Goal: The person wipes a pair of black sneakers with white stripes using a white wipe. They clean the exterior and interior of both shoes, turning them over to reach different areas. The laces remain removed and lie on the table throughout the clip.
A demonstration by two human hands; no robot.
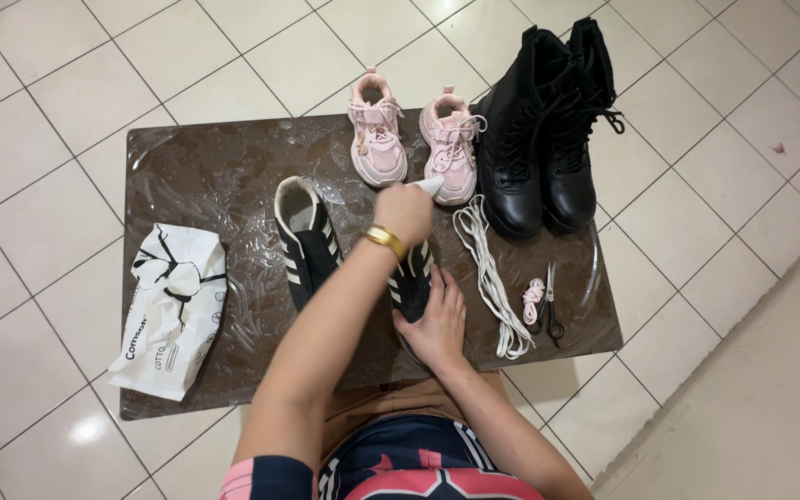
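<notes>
Left hand: the left hand (404, 211) is closed around a white wipe (430, 185) and pressed on the far end of the black striped shoe (413, 278) at the middle of the surface (215, 167); a gold bracelet (384, 241) sits on that wrist.
Right hand: the right hand (433, 319) grips the near end of that same shoe, fingers wrapped around it, holding it down.
Shoe in hand: it lies at the middle of the surface, mostly hidden under both hands; I cannot tell whether it has a lace in it.
Second striped shoe: the second striped shoe (306, 239) lies just to the left, untouched, with no lace visible and its pale lining showing.
Loose lace: a white lace (490, 273) lies in a long loop to the right of the hands, out of any shoe.
Small items: a pink coil of lace (533, 298) and scissors (551, 304) lie near the right edge.
Wipes pack: a white pack of wipes (170, 310) lies at the left edge, partly over it.
Other footwear: pink sneakers (414, 143) and black boots (548, 130) stand at the far side, laced, nobody touching them.
Progress: by my reading the wiping is under way on one striped shoe; its partner and the lacing look not yet done.
</notes>
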